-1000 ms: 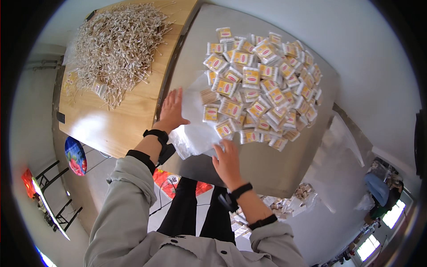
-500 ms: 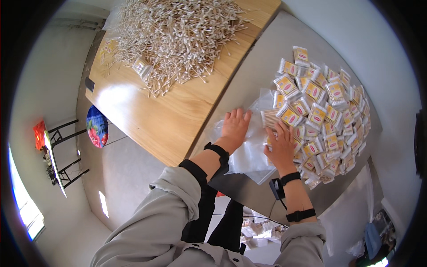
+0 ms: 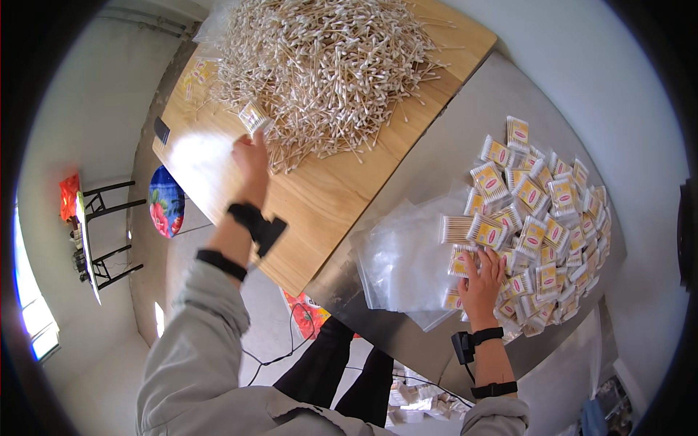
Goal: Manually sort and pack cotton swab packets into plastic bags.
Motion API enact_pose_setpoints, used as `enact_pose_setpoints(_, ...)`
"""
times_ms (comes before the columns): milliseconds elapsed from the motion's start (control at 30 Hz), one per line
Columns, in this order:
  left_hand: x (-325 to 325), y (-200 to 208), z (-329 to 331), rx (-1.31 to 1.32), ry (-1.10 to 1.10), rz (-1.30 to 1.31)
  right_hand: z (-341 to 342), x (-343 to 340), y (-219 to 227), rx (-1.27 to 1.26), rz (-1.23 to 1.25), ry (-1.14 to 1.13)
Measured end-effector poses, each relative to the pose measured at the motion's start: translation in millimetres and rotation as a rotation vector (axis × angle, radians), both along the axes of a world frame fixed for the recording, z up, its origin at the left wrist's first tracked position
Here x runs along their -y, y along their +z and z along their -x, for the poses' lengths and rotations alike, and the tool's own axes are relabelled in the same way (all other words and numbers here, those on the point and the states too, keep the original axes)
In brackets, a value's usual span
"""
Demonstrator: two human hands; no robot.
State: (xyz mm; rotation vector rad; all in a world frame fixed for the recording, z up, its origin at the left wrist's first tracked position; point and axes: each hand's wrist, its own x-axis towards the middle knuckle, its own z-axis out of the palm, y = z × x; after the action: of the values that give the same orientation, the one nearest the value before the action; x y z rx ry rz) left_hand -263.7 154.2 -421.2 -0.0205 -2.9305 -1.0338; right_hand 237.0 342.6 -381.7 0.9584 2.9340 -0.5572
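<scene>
"Hands?"
"Two. Left hand: by one packet beside one swab pile; grip, can't tell. Right hand: thumb, fingers apart on one packet heap."
"Surface, room?"
"One wooden table, one grey table; pale wall."

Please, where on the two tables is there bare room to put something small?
The wooden table has a bare patch between the cotton swabs and the gray table. Another is on the gray table's far end, beyond the plastic bags and packets. Crowded: under the swabs and around the right hand.
</scene>
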Motion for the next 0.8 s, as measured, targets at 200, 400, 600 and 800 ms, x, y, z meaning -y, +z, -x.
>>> enact_pose_setpoints(200,-27.0,-38.9,60.0,0.256,-0.081,0.356,-10.9,-11.8,-16.7,0.038,-0.051,-0.012)
enact_pose_setpoints(400,4.8,0.1,75.7,0.240,-0.046,-0.344,15.9,-3.0,-7.6,-0.139,0.076,-0.069)
enact_pose_setpoints(600,-15.2,94.9,-109.1,0.126,-0.420,-0.016,19.8,20.7,4.9,-0.292,0.204,-0.299)
enact_pose_setpoints(800,-87.1,90.3,-311.6,0.796,-1.062,-0.322,48.4,59.8,36.2,-0.780,1.399,-0.841)
